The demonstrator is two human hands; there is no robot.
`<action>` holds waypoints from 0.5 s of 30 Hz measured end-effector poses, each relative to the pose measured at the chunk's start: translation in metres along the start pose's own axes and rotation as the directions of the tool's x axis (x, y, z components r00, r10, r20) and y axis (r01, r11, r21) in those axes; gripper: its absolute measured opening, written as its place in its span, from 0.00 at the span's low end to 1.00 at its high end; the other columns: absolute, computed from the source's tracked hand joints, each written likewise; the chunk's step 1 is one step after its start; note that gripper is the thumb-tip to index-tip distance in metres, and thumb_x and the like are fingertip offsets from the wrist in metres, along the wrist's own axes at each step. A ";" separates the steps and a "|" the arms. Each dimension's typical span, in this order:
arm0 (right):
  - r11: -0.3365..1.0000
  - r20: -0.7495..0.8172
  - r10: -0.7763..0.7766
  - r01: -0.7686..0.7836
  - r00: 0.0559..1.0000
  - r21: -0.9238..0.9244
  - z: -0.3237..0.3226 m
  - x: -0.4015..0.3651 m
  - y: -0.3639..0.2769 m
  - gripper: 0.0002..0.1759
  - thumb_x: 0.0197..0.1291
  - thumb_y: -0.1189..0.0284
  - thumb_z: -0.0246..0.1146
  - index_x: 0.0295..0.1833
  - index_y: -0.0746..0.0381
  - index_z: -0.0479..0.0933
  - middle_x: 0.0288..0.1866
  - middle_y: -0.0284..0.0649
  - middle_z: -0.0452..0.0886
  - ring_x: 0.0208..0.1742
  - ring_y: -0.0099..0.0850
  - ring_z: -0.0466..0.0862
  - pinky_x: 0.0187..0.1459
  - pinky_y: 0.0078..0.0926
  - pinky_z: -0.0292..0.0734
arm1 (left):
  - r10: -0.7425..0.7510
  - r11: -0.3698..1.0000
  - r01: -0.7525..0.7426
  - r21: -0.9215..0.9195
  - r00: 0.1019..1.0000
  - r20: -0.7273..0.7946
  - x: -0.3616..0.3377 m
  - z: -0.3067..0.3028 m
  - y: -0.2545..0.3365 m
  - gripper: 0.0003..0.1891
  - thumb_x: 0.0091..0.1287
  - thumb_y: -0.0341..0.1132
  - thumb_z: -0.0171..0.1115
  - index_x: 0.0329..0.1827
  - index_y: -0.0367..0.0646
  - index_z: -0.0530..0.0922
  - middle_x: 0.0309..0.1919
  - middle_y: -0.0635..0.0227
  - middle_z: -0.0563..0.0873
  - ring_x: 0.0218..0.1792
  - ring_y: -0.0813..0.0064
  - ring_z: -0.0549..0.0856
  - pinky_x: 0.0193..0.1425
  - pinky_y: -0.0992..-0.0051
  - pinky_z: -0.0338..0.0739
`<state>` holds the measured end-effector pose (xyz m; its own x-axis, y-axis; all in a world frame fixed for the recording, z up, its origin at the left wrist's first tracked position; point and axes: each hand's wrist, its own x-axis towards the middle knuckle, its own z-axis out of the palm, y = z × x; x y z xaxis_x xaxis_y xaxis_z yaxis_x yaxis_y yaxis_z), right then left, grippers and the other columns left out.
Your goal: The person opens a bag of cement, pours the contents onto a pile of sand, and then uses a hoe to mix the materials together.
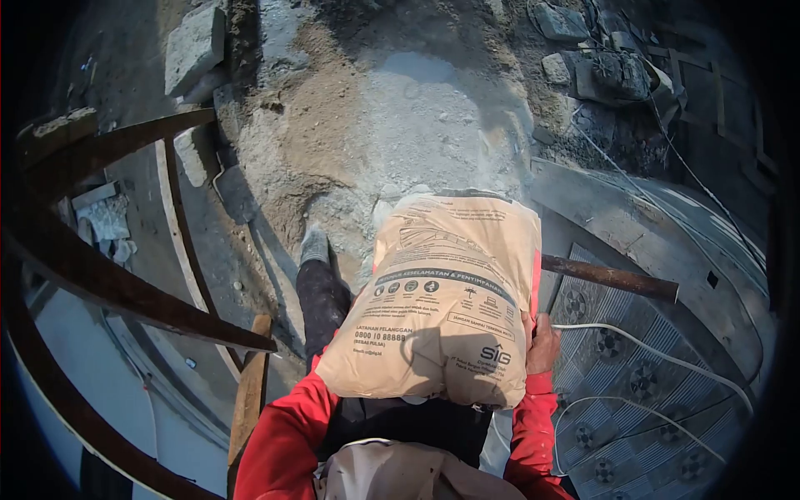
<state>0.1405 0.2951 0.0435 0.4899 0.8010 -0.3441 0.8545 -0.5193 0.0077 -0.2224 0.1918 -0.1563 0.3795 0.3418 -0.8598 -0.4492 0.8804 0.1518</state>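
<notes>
A large tan paper bag (442, 292) with printed text and a SIG logo lies across the front of my body, above my dark-trousered legs. My right hand (542, 343) grips the bag's right edge, its fingers curled against the side. The left arm, in a red sleeve (287, 425), reaches to the bag's lower left side, and the bag hides that hand. Past the bag's top edge lies a patch of grey powder (433, 117) on sandy ground. My foot (315, 247) shows left of the bag, dusted grey.
Wooden beams (142, 300) cross the left side. Broken concrete blocks (196, 50) lie at the upper left, with more rubble (612, 75) at the upper right. A wooden handle (612, 277) sticks out right of the bag. Pale cables (658, 354) run over a patterned mat (600, 417).
</notes>
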 end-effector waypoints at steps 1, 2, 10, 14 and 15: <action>1.000 -0.005 0.008 -0.008 1.000 -0.012 0.003 -0.002 0.003 0.14 0.59 0.64 0.60 0.29 0.63 0.68 0.20 0.48 0.74 0.23 0.48 0.72 0.31 0.38 0.60 | -0.001 1.000 0.001 0.012 1.000 0.001 0.000 0.001 0.003 0.17 0.66 0.38 0.55 0.54 0.40 0.75 0.51 0.65 0.79 0.50 0.69 0.78 0.52 0.70 0.74; 1.000 -0.001 0.023 -0.023 1.000 -0.006 0.008 -0.006 0.007 0.14 0.59 0.64 0.60 0.29 0.63 0.68 0.20 0.48 0.74 0.23 0.48 0.72 0.31 0.38 0.60 | -0.006 1.000 0.006 0.022 1.000 -0.001 -0.001 0.004 0.003 0.17 0.66 0.38 0.55 0.54 0.40 0.75 0.51 0.65 0.79 0.50 0.69 0.78 0.52 0.70 0.74; 0.984 0.093 0.120 -0.131 0.988 0.124 0.031 -0.050 0.043 0.14 0.57 0.64 0.60 0.29 0.63 0.68 0.22 0.48 0.77 0.29 0.48 0.77 0.36 0.40 0.65 | -0.035 0.985 0.037 0.168 0.999 -0.016 -0.009 0.035 0.023 0.17 0.66 0.38 0.55 0.54 0.41 0.75 0.52 0.65 0.79 0.51 0.69 0.78 0.52 0.70 0.74; 0.943 0.184 0.189 -0.230 0.965 0.239 0.038 -0.083 0.062 0.13 0.57 0.65 0.61 0.29 0.62 0.68 0.22 0.47 0.76 0.27 0.45 0.77 0.34 0.40 0.66 | -0.064 0.959 0.069 0.275 0.998 -0.029 -0.009 0.063 0.030 0.17 0.66 0.38 0.55 0.54 0.41 0.75 0.52 0.65 0.79 0.51 0.69 0.78 0.52 0.69 0.73; 0.946 0.143 0.178 -0.209 0.974 0.248 0.038 -0.093 0.064 0.13 0.58 0.66 0.61 0.30 0.62 0.68 0.22 0.46 0.76 0.26 0.45 0.77 0.33 0.40 0.66 | -0.071 0.951 0.078 0.299 0.997 -0.032 -0.011 0.069 0.030 0.17 0.66 0.38 0.55 0.54 0.41 0.75 0.52 0.65 0.79 0.51 0.69 0.78 0.52 0.69 0.73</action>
<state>0.1433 0.1757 0.0401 0.6041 0.6448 -0.4683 0.6632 -0.7326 -0.1533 -0.1840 0.2371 -0.1088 0.3843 0.2674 -0.8836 -0.1561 0.9622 0.2233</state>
